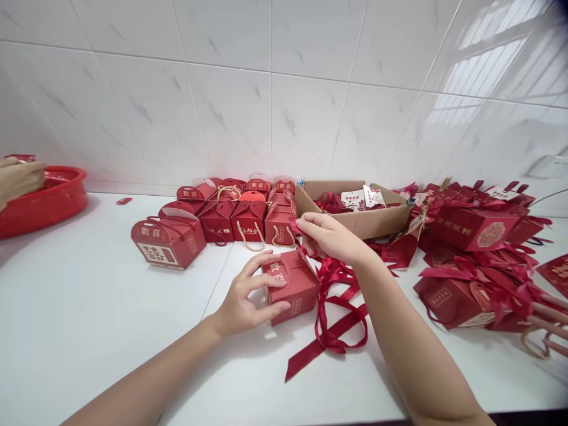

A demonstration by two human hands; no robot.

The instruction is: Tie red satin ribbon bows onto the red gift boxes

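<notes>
A small red gift box [298, 284] with gold lettering sits on the white table in front of me. My left hand [251, 296] is closed around its left side, fingers on the top flap and thumb on the near face. Just above the box's far right corner, my right hand [326, 235] pinches a red satin ribbon, a bit of which pokes out at the fingertips. More dark red ribbon [341, 313] lies looped and tangled right of the box, below my right forearm.
Several closed red boxes [217, 219] stand in rows behind, one box [171, 242] nearer left. A cardboard tray [381, 222] holds cards and ribbons. Ribboned boxes [470, 228] pile up at right, beside another person's fingers [552, 313]. Another hand [20, 177] reaches over a red basin [57, 201].
</notes>
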